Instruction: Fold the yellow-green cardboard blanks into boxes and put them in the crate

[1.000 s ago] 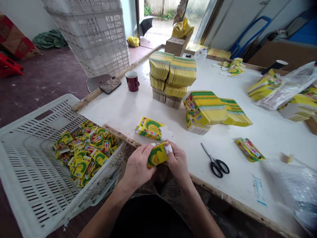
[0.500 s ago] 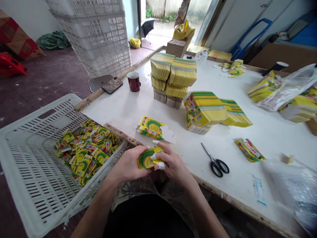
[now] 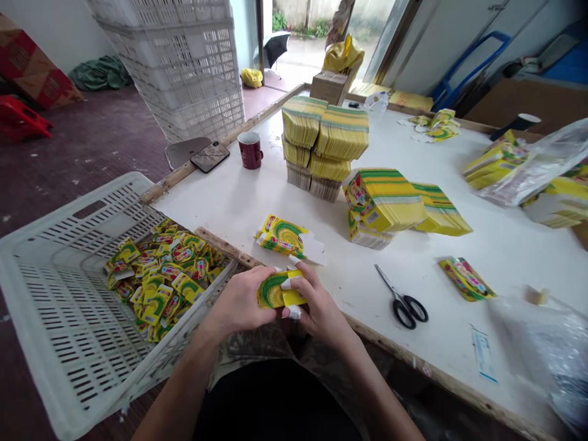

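Note:
Between my two hands is a small yellow and green printed carton [image 3: 272,291], just off the table's front edge. My left hand [image 3: 241,301] grips its left end, the thumb along the top. My right hand [image 3: 316,303], with white tape on several fingertips, closes on the carton's right end. Just beyond my hands, a small pile of flat cartons [image 3: 282,236] lies on the table, a white flap sticking out to the right. To my left, a white plastic crate [image 3: 50,294] holds a heap of small yellow cartons [image 3: 168,275].
Black-handled scissors [image 3: 404,306] lie on the white table [image 3: 340,355] to the right. Stacked bundles of cartons [image 3: 324,138] and more bundles [image 3: 386,199] stand further back. A maroon mug [image 3: 250,152] and a phone [image 3: 210,157] sit at the left edge. Clear plastic [image 3: 546,343] lies at right.
My right fingers have shifted slightly on the carton's right end, and more of its yellow panel shows. My left hand keeps its grip. The whole view has moved a little.

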### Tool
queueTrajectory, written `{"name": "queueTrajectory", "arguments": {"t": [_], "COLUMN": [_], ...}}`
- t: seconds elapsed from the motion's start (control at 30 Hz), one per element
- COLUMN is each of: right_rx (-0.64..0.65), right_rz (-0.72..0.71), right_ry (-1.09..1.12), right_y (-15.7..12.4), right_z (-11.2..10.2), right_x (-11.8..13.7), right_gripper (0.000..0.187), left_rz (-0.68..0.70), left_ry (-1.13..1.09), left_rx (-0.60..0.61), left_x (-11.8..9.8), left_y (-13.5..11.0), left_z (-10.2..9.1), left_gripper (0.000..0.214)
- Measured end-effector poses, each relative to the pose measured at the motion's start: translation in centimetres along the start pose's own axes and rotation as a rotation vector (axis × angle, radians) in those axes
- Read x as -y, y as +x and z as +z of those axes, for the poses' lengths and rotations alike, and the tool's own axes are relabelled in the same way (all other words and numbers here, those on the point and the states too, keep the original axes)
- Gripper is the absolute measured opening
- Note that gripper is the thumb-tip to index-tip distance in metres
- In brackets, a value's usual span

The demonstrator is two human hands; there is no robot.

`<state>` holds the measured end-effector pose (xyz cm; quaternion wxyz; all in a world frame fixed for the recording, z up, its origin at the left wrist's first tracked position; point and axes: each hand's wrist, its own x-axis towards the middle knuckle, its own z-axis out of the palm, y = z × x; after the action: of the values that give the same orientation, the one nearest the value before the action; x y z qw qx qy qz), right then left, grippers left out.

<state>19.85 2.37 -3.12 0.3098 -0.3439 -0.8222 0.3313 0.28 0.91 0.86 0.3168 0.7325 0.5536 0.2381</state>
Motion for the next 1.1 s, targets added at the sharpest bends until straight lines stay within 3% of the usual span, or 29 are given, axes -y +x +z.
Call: {"name": "queueTrajectory", "arguments": {"t": [0.23, 0.4, 0.53, 0.63, 0.67, 0.73, 0.8, 0.87, 0.93, 1.1], "right_rx": [0.083, -0.034, -0.087, -0.146, -0.16, -0.199, -0.284, -0.383, -0.385, -0.292], "right_rz": [0.008, 0.066, 0.103, 0.11, 0.108, 0.127, 0.188, 0.26, 0.315, 0.356], "right_ry": [0.054, 0.087, 0.121, 0.204, 0.245, 0.281, 0.194, 0.011, -0.192, -0.354], "right_y": [0.1, -0.1, 0.4, 0.8, 1.0, 1.6, 2.5, 3.6, 4.7, 6.3], "right_z": [-1.5, -0.2, 0.5, 0.6, 0.5, 0.2, -0.3, -0.7, -0.8, -0.2], "right_x": [-0.1, 0.2, 0.9, 1.1, 0.9, 0.2, -0.9, -2.1, -3.0, -3.6], "right_gripper": [0.033, 0.061, 0.054, 0.066, 0.072, 0.074, 0.056, 0.037, 0.034, 0.039], "left_rz": [0.007, 0.015, -0.009, -0.05, -0.078, -0.142, -0.189, -0.237, -0.302, -0.311], "left_ry": [-0.051, -0.032, -0.051, -0.193, -0.308, -0.653, -1.047, -1.321, -1.428, -1.374], "left_rx": [0.025, -0.002, -0.035, -0.108, -0.181, -0.455, -0.808, -1.022, -1.027, -0.777], "left_x": [0.1, 0.2, 0.5, 1.1, 1.3, 1.8, 2.4, 2.8, 3.0, 2.4], "left_y": [0.1, 0.3, 0.1, -0.2, -0.4, -0.5, -0.5, -0.4, -0.3, 0.0], "left_z": [0.1, 0.4, 0.8, 1.4, 1.6, 1.9, 1.9, 1.7, 1.6, 2.7], "left_gripper": [0.052, 0.051, 0.052, 0.056, 0.057, 0.054, 0.052, 0.061, 0.068, 0.06]}}
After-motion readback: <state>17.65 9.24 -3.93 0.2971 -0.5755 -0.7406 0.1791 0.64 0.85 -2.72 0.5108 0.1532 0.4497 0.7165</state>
